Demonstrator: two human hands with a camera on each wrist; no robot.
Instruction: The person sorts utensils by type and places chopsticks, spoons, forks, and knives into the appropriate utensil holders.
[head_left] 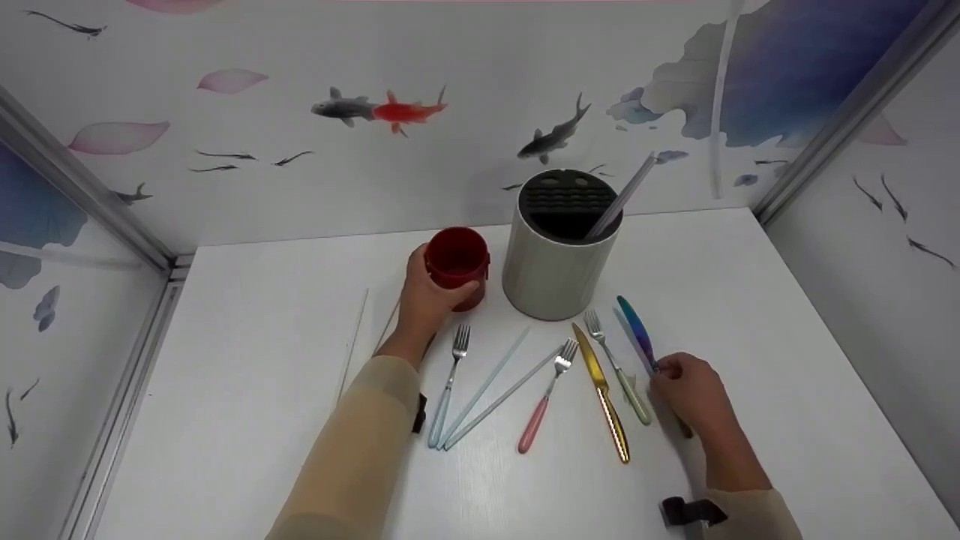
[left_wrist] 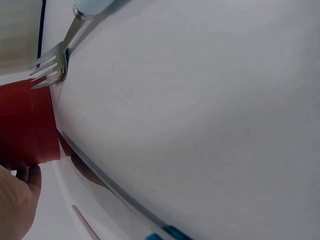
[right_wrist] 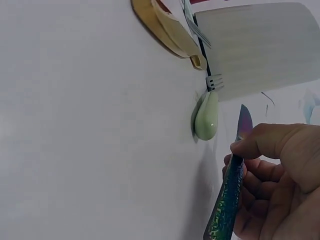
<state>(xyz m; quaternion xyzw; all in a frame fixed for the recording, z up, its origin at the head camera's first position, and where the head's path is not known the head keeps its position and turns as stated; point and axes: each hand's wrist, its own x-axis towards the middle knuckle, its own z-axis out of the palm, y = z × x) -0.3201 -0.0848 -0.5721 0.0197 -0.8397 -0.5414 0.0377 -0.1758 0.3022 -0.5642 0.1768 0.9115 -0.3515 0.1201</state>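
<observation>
Iridescent blue-and-purple knife with the textured metal handle lies on the white surface, right of the cutlery row, blade tip pointing toward the holder, and the right hand has its fingers curled round the handle, pinching it. The right wrist view shows it plainly: thumb on top, fingers wrapped beneath, rainbow sheen running down the handle.

Over on the other side, the left hand grips the round red cup, fingers wrapped round its wall; the cup stands upright just beside the holder, and nothing shows inside it.

That holder is a pale cylindrical cutlery holder with a dark slotted insert on top. One slim grey chopstick leans out of it to the right.

Between the two hands, fanned out flat: a fork with a light blue handle, a pair of pale blue chopsticks, a fork with a pink handle, a gold knife, and a fork with a pale green handle, just beside the iridescent knife. No writing or brand marks can be read anywhere.
</observation>
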